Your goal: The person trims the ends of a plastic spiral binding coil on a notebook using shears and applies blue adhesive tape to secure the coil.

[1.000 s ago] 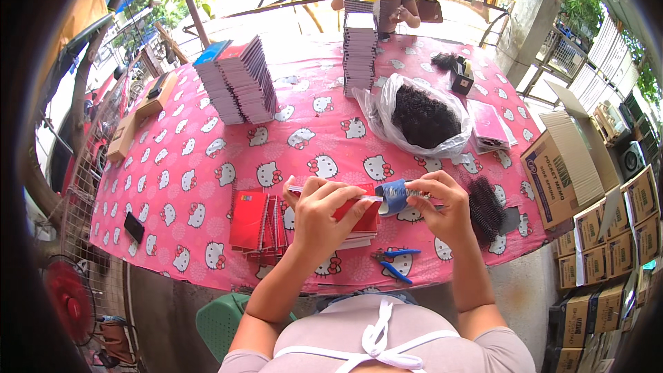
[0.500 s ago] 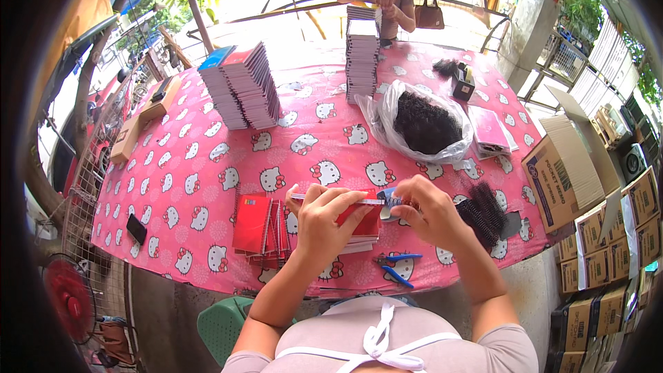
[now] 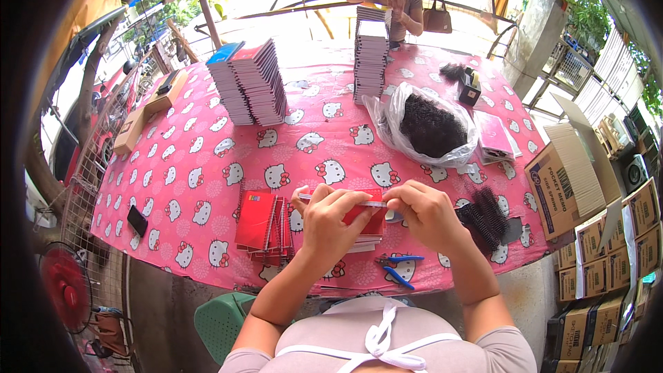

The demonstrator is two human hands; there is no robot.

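My left hand (image 3: 330, 224) is closed round a thin notebook (image 3: 373, 203), held edge-on with its bound edge facing up. At the notebook's right end my right hand (image 3: 429, 213) pinches with thumb and forefinger. Whatever lies between those fingertips is too small to make out. Beneath my hands sits a small stack of red notebooks (image 3: 364, 243), partly covered by the left hand. More red spiral notebooks (image 3: 257, 222) lie fanned to the left. Blue-handled cutters (image 3: 399, 273) rest near the table's front edge. Black spiral coils (image 3: 489, 220) are heaped to the right of my right hand.
Tall notebook stacks stand at the back left (image 3: 255, 90) and back middle (image 3: 371, 62). A clear plastic bag (image 3: 387, 131) holds a black mass of coils. A phone (image 3: 137, 221) lies at left, an open carton (image 3: 563, 179) stands at right. Another person (image 3: 397, 7) works across the table.
My right hand has come left and down to the notebook's end; the dark coil seen by its fingers before is now hidden. My left hand keeps its hold. The view has shifted slightly.
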